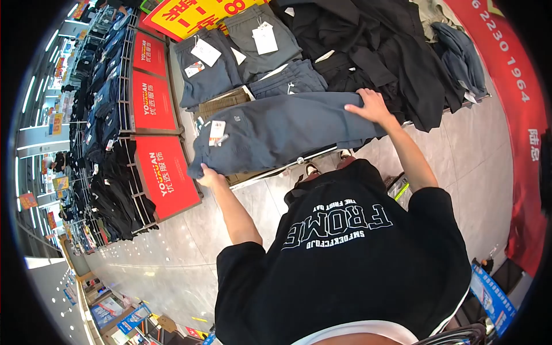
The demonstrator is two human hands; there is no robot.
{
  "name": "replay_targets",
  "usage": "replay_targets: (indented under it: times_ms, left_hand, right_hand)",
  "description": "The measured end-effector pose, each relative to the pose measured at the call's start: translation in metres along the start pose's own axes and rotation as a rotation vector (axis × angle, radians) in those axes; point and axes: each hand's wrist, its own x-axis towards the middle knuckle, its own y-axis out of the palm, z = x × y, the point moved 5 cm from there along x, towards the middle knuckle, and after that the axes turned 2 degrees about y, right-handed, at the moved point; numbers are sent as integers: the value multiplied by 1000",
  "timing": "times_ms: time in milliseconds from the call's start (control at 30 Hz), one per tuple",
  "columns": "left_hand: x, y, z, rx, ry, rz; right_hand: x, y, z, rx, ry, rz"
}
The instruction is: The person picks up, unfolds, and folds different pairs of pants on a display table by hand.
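A pair of dark blue-grey trousers (pixel 287 129) lies stretched sideways, folded lengthwise, over the front of a display table. A white tag (pixel 217 132) hangs near their waistband. At the waistband end on the left, my left hand (pixel 211 176) grips the fabric, its thumb on top. My right hand (pixel 372 108) holds the upper edge near the leg end, with the thumb over the cloth and the other fingers partly hidden. Folded grey trousers (pixel 261 41), blue trousers (pixel 210 63) and brown trousers (pixel 224 103) lie just beyond.
Loose black garments (pixel 397 63) heap at the table's right, some hanging over its edge. A yellow-and-red price sign (pixel 192 14) stands behind. Red panels (pixel 164 172) and a clothes rack (pixel 109 178) line the left. A red banner (pixel 506 86) curves along the right.
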Motion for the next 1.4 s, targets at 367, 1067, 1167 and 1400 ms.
replay_targets:
  times_ms: [367,1067,1167,1400]
  left_hand:
    - [-19,-21,22,-46,-406,94]
    - [-328,72,-86,80,781,1821]
    - [-292,67,-56,-205,2,1532]
    - [-262,62,-49,-641,-460,1438]
  right_hand:
    - [-77,-2,-47,181,78,-296]
    - [-112,-9,180,737,-680,22]
    - [-108,13,131,905,-229,24]
    - [-85,39,112,939,-116,39]
